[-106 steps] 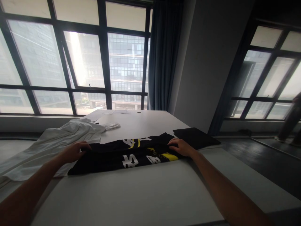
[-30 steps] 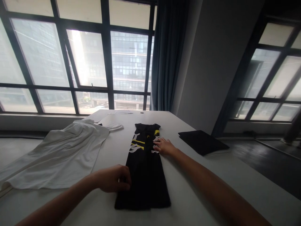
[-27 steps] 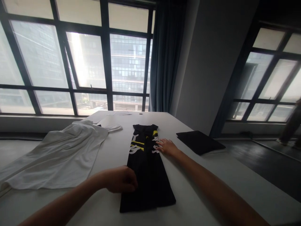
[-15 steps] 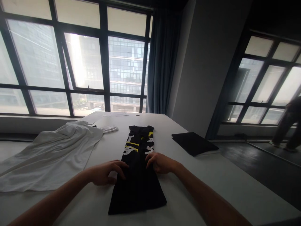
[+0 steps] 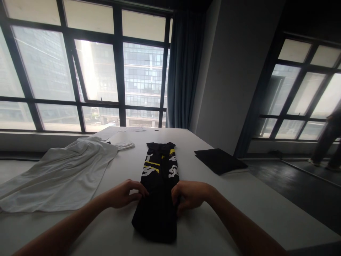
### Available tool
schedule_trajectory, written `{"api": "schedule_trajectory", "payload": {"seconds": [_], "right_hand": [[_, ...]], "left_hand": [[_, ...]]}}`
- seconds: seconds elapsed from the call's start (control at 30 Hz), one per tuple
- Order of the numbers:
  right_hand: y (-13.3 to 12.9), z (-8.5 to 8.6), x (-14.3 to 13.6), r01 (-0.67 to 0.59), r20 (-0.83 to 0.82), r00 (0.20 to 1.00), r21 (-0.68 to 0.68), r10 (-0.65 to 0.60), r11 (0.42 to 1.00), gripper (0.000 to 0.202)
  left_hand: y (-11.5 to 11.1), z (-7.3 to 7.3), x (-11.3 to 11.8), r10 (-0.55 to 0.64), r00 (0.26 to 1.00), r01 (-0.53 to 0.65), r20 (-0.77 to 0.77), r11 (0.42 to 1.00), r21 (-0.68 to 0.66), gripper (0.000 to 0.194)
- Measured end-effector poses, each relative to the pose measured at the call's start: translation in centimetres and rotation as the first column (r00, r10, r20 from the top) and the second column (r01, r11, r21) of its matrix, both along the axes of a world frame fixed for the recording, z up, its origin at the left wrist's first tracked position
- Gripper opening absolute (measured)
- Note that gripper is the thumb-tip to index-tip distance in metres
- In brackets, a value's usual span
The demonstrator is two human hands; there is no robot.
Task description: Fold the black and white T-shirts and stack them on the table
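Note:
A black T-shirt [image 5: 157, 209] with white and yellow print lies in a long narrow strip in front of me, its collar end pointing away. My left hand [image 5: 125, 193] pinches its left edge about halfway along, thumb and fingers closed on the cloth. On the opposite edge my right hand [image 5: 190, 195] is closed round the fabric, its fingertips partly hidden. The near end of the shirt bulges and looks slightly raised, with a shadow under it.
A crumpled white garment [image 5: 71, 167] spreads over the left of the white table [image 5: 213, 220]. To the right sits a folded black cloth [image 5: 220, 161]. Papers [image 5: 128, 129] lie at the far end. A person's legs [image 5: 329, 138] show at the far right.
Both hands have slid slightly toward me and closed on the shirt's edges. The shirt's near end has drawn in narrower, and its lower right corner has moved left.

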State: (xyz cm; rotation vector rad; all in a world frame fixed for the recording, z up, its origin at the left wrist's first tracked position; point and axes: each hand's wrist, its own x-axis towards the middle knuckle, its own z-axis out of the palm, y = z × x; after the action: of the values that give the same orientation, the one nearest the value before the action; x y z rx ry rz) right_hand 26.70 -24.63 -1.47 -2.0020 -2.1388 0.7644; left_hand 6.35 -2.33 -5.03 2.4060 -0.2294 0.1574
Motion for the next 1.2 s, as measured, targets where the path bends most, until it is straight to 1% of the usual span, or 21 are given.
{"api": "schedule_trajectory", "payload": {"seconds": [0.1, 0.13, 0.2, 0.27, 0.33, 0.37, 0.4, 0.47, 0.5, 0.53, 0.57, 0.63, 0.7, 0.77, 0.83, 0.87, 0.93, 1.0, 1.1, 1.17, 1.2], "right_hand": [[-0.8, 0.9, 0.7, -0.028, -0.157, 0.987, -0.023, 0.024, 0.999, 0.017], [-1.3, 1.4, 1.0, -0.043, -0.233, 0.972, -0.043, 0.032, 0.998, 0.02], [-2.1, 2.3, 1.9, -0.071, -0.417, 0.908, -0.049, 0.044, 0.996, 0.03], [-2.5, 2.7, 3.0, -0.031, -0.553, 0.833, 0.0, 0.026, 1.0, 0.041], [-2.1, 2.3, 4.1, 0.123, -0.607, 0.793, 0.086, -0.046, 0.989, 0.05], [-1.7, 1.8, 4.7, 0.243, -0.614, 0.781, 0.132, -0.113, 0.961, 0.052], [-1.1, 1.1, 5.2, 0.375, -0.61, 0.766, 0.172, -0.2, 0.911, 0.054], [0.2, -0.6, 6.1, 0.605, -0.587, 0.707, 0.214, -0.394, 0.767, 0.055], [0.8, -1.5, 6.5, 0.674, -0.559, 0.675, 0.2, -0.482, 0.712, 0.055], [1.4, -2.2, 6.7, 0.712, -0.527, 0.651, 0.174, -0.546, 0.681, 0.056], [1.8, -2.8, 6.9, 0.726, -0.492, 0.641, 0.142, -0.589, 0.673, 0.058], [2.2, -3.5, 7.0, 0.713, -0.44, 0.657, 0.096, -0.613, 0.695, 0.062], [2.3, -3.6, 6.7, 0.686, -0.386, 0.694, 0.095, -0.608, 0.722, 0.062], [2.0, -3.2, 6.4, 0.668, -0.336, 0.718, 0.085, -0.61, 0.74, 0.059], [1.6, -2.5, 6.2, 0.654, -0.322, 0.721, 0.026, -0.613, 0.756, 0.059], [1.4, -2.2, 6.1, 0.638, -0.333, 0.719, -0.03, -0.609, 0.769, 0.061], [0.9, -1.6, 6.2, 0.561, -0.381, 0.724, -0.16, -0.575, 0.812, 0.068], [0.6, -1.3, 6.3, 0.458, -0.431, 0.735, -0.254, -0.523, 0.852, 0.074], [0.6, -1.5, 6.5, 0.392, -0.465, 0.746, -0.274, -0.477, 0.878, 0.069], [0.6, -1.7, 6.6, 0.391, -0.457, 0.751, -0.272, -0.476, 0.879, 0.06], [0.5, -1.7, 6.6, 0.392, -0.446, 0.755, -0.28, -0.48, 0.876, 0.057]], "left_hand": [[-0.1, 0.5, -0.5, 0.085, 0.995, -0.086, -0.053, 0.996, -0.028, 0.031], [-0.2, 0.5, -0.6, 0.091, 0.993, -0.095, -0.069, 0.993, -0.063, 0.033], [-0.5, 0.6, -0.6, 0.07, 0.992, -0.089, -0.101, 0.978, -0.19, 0.039], [-1.0, 0.7, -0.1, 0.066, 0.991, -0.104, -0.116, 0.926, -0.363, 0.041], [-1.3, 0.6, 0.8, 0.15, 0.983, -0.185, -0.109, 0.831, -0.525, 0.045], [-1.3, 0.5, 1.4, 0.22, 0.969, -0.242, -0.11, 0.774, -0.586, 0.048], [-1.1, 0.2, 2.0, 0.296, 0.948, -0.303, -0.12, 0.716, -0.629, 0.053], [-0.5, -0.5, 3.0, 0.423, 0.89, -0.419, -0.167, 0.618, -0.666, 0.065], [-0.1, -0.9, 3.4, 0.46, 0.866, -0.464, -0.197, 0.59, -0.661, 0.072], [0.2, -1.4, 3.6, 0.475, 0.852, -0.492, -0.219, 0.586, -0.644, 0.078], [0.6, -1.8, 3.7, 0.47, 0.853, -0.499, -0.226, 0.611, -0.615, 0.082], [1.0, -2.4, 3.8, 0.431, 0.88, -0.469, -0.2, 0.716, -0.518, 0.079], [1.0, -2.5, 3.5, 0.397, 0.901, -0.434, -0.176, 0.819, -0.374, 0.069], [0.8, -2.2, 3.1, 0.376, 0.904, -0.42, -0.204, 0.872, -0.25, 0.061], [0.6, -1.7, 2.5, 0.324, 0.905, -0.381, -0.276, 0.906, -0.185, 0.057], [0.6, -1.3, 2.1, 0.286, 0.907, -0.348, -0.309, 0.922, -0.17, 0.056], [0.6, -0.7, 1.4, 0.223, 0.914, -0.282, -0.338, 0.95, -0.135, 0.05], [0.6, -0.2, 0.8, 0.203, 0.921, -0.24, -0.332, 0.968, -0.075, 0.043], [0.3, 0.3, 0.4, 0.233, 0.919, -0.246, -0.319, 0.969, -0.001, 0.033], [-0.1, 0.4, 0.3, 0.241, 0.909, -0.258, -0.34, 0.966, -0.006, 0.029], [-0.3, 0.4, 0.2, 0.221, 0.906, -0.248, -0.361, 0.968, -0.029, 0.027]]}}
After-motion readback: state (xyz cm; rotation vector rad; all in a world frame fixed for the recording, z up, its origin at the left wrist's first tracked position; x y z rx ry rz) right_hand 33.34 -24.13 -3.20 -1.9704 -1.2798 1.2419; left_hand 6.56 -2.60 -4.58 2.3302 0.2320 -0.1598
